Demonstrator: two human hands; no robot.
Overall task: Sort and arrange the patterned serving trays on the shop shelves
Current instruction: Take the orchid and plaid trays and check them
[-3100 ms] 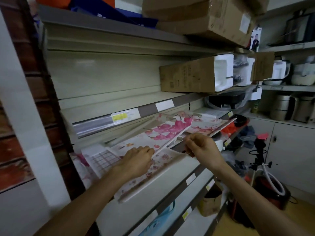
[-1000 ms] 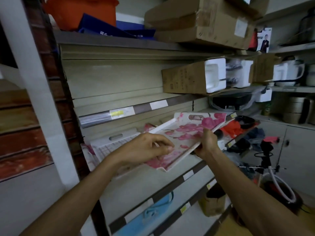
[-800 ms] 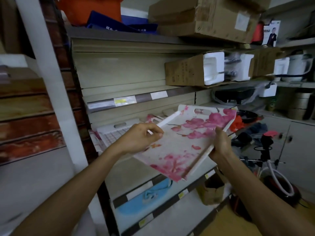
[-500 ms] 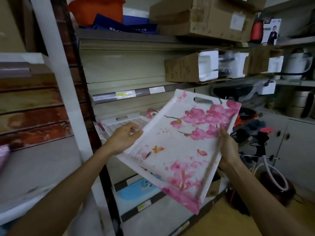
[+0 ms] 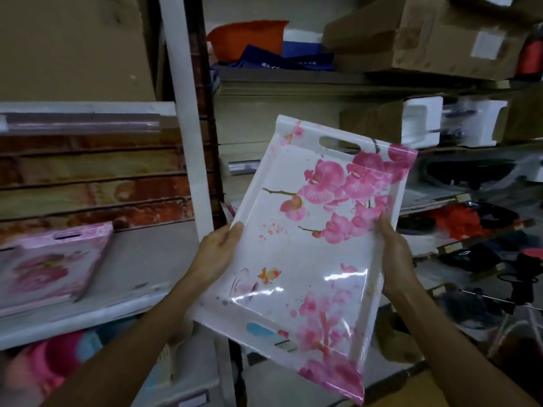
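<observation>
We now hold the flower tray (image 5: 317, 245) up in front of us, in the air between the two shelf units. A moment ago it lay low by the right shelf with the other trays. Now it is lifted clear, tipped up so we see its whole face, and we have turned to the left.

Our left hand (image 5: 217, 254) grips the tray's left edge, thumb on the rim. Our right hand (image 5: 393, 251) grips the right edge, fingers curled round it. Both hands are clamped on the tray.

On the left shelf (image 5: 123, 306) lies a pink tray stack (image 5: 50, 265). It looks like the same kind, so we think this tray goes there next.

We cannot read any words. The white label on the cardboard box (image 5: 435, 33) is too blurry. The blue bag (image 5: 282, 58) has white letters, too small to tell.
</observation>
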